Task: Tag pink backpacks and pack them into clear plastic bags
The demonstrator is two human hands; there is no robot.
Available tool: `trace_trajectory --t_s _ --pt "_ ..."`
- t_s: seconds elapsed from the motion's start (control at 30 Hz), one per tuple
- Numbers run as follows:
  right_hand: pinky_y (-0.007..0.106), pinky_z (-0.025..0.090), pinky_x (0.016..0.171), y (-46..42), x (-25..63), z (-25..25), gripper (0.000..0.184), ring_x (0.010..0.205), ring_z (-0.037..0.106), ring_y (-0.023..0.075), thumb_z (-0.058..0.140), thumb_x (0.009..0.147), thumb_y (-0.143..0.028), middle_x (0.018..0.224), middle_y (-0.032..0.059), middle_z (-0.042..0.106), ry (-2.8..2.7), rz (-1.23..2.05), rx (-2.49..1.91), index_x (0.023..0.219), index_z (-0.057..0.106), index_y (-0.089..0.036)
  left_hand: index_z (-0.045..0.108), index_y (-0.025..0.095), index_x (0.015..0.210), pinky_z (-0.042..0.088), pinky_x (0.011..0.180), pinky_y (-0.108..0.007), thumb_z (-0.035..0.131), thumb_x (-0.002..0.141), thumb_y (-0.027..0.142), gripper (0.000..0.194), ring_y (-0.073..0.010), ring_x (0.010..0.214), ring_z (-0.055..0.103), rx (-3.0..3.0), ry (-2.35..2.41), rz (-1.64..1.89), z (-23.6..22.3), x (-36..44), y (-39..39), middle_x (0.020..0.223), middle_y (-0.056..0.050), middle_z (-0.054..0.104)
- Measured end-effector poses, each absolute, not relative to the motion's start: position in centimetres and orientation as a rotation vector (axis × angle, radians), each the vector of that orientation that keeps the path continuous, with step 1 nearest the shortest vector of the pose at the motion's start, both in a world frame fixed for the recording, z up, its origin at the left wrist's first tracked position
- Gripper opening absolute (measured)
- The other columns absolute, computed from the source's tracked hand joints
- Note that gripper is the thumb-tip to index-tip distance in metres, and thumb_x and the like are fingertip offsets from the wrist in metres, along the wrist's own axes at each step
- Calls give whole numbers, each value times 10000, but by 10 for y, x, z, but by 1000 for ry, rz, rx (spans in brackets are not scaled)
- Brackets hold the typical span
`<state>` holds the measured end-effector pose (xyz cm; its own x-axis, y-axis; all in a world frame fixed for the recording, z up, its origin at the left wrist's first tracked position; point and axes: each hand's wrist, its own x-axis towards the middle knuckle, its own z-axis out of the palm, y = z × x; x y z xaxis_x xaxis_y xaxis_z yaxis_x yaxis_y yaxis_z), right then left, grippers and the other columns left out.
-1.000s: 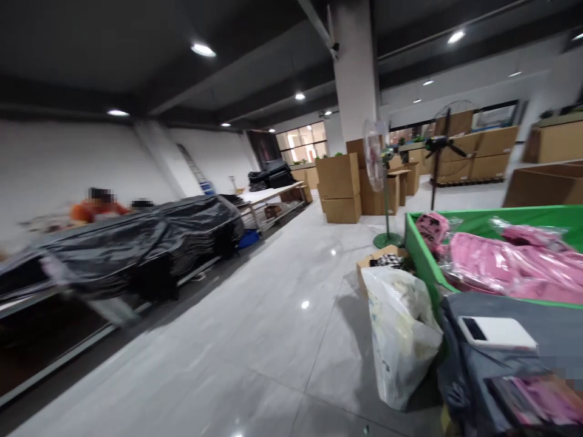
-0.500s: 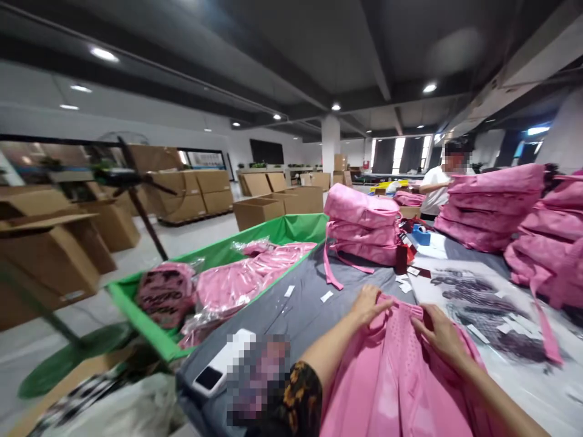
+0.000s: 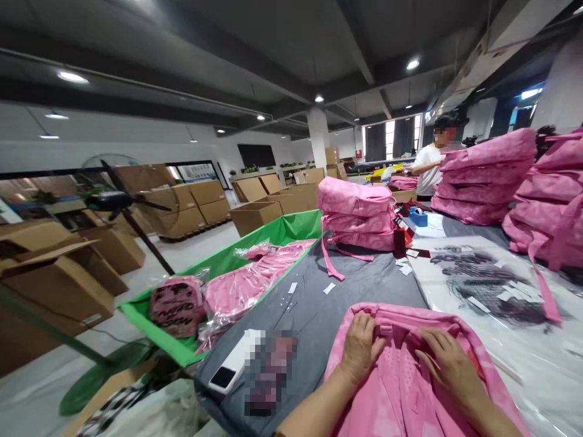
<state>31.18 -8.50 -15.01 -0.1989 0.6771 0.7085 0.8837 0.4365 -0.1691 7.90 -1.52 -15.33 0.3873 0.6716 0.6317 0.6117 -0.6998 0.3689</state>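
Note:
A pink backpack (image 3: pixel 378 419) lies on the grey-covered table in front of me, its strap side up. My left hand (image 3: pixel 362 346) is closed on the left shoulder strap near the top, beside a small buckle. Across from it, my right hand (image 3: pixel 449 364) has its fingers curled over the right strap's upper end. Both hands press into the bag just under its curved top edge; the fingertips are partly hidden in the folds.
Left of the table (image 3: pixel 314 315), a green-lined bin (image 3: pixel 157 331) holds plastic-wrapped pink bags. A pink backpack stack (image 3: pixel 357 221) stands ahead, with more stacks to the right. Plastic sheeting (image 3: pixel 537 346), paper tags and a white phone-like device (image 3: pixel 237 364) lie nearby. Another person (image 3: pixel 430 170) stands beyond.
The backpack's top edge has opened out flat and now shows beyond my hands. Both hands sit lower on the straps. The view has shifted slightly.

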Motion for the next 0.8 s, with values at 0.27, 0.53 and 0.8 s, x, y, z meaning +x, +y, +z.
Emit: trace_trajectory --t_s 0.27,0.53,0.8 --pt "335 460 687 -20 318 -142 245 863 691 274 477 961 -363 944 84 728 -1962 285 -1848 963 667 -209 627 189 870 487 872 -371 767 837 371 232 -248 964 611 2538 1382 593 -131 91 26 961 -63 671" --pt "380 496 844 -5 313 -153 284 1005 659 275 453 945 -353 1046 112 708 -1967 183 -1799 1062 651 -187 420 197 1491 279 1208 -515 479 968 566 643 -304 1462 361 2707 1077 552 -109 131 3 1535 -145 469" --pt "389 440 1005 -9 344 -107 395 1191 578 261 486 872 -182 1323 137 615 -2093 65 -1765 1233 644 -210 216 141 1603 110 1291 -506 344 957 703 865 -269 1569 85 2652 1183 399 -141 132 9 1685 -83 133"
